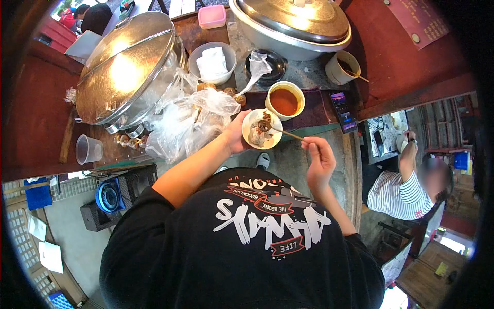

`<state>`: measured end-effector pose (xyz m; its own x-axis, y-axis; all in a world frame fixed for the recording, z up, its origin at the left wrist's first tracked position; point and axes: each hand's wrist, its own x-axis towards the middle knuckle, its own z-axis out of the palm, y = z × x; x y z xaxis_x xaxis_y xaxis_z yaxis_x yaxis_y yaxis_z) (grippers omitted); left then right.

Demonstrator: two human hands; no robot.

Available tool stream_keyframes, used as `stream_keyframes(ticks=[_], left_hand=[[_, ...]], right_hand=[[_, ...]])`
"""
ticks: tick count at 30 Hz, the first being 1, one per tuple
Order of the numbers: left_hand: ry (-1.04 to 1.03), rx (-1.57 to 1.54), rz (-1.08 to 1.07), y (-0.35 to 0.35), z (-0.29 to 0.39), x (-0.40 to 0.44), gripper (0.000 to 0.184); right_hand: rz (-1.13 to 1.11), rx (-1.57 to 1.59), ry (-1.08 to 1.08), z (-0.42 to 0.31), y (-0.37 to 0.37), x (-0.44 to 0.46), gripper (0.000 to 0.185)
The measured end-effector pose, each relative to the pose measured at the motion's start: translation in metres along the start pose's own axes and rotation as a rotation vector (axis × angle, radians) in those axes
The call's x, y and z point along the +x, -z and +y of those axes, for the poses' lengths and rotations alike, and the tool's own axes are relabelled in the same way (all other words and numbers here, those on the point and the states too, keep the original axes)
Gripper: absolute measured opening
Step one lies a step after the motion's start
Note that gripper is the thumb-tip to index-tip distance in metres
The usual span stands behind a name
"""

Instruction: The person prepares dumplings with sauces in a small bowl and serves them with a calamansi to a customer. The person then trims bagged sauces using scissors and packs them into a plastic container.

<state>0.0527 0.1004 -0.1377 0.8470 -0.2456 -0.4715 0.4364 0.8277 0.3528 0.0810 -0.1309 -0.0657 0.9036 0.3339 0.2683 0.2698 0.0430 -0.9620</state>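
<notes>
My left hand (237, 135) is closed on the edge of a small white bowl (276, 139), held in front of my chest at the counter's edge. In the bowl lies pale food with dark brown sauce (264, 122) on it. My right hand (320, 162) pinches the end of a thin-handled spoon (289, 134), whose tip is down in the sauce. Just beyond the bowl stands a tub of reddish-brown sauce (284, 101). Left of it, clear plastic bags (198, 121) are heaped on the counter, near my left hand.
Large lidded steamer (126, 67) at left; big covered pot (296, 23) at the back. A tub with dark contents (340, 72), a phone (343, 110), a plastic cup (89, 149) and a pink box (212, 17) stand around. A person in stripes (399, 193) works at right.
</notes>
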Motion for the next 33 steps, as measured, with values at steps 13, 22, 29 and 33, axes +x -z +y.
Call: stream_keyframes(ticks=[13,22,29,33], left_hand=[[0.024,0.002,0.062,-0.001,0.002,0.000,0.051],[-0.004,0.017,-0.028,0.008,0.001,0.005,0.052],[0.014,-0.010,-0.019,0.005,0.003,0.003,0.052],[0.005,-0.011,-0.034,0.009,0.003,0.006,0.053]], right_hand=[[-0.130,-0.208,0.210,-0.008,0.002,0.000,0.009],[0.179,0.528,-0.368,0.024,0.008,0.016,0.021],[0.290,0.473,-0.236,0.042,0.014,0.046,0.020],[0.295,0.103,-0.121,0.060,0.012,0.063,0.019]])
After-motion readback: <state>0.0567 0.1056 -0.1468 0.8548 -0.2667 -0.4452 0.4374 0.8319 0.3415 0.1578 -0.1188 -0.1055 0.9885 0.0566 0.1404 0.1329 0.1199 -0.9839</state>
